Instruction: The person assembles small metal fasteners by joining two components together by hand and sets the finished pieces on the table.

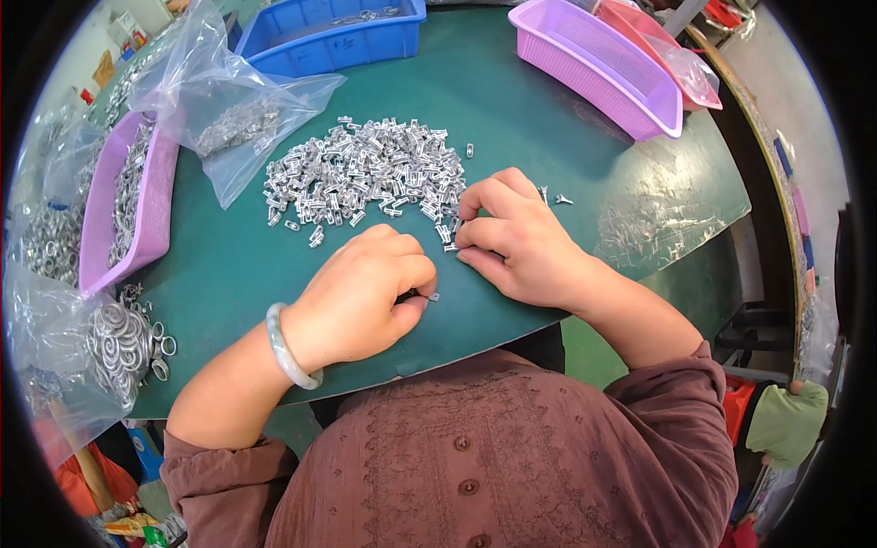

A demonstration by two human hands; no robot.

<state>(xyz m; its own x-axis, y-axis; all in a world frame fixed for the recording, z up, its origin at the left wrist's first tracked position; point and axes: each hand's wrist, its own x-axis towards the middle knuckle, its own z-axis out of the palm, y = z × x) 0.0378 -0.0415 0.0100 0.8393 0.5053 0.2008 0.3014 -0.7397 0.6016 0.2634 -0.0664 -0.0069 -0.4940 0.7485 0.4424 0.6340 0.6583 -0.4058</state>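
Your left hand (361, 288), a bangle (281, 349) at the wrist, lies over the near part of the table (512, 110), its thumb and forefinger clamped on a small metal piece (434, 297). Your right hand (525, 237) is at the near right edge of the pile (365, 173) of similar pieces; its fingers are curled toward the metal, but whether they grip any cannot be told. Left of the pile: a clear bag (233, 119), the left basket (155, 215) and, nearer, rings (119, 342). Far side: the blue bin (338, 53) and, rightward, the right basket (585, 68).
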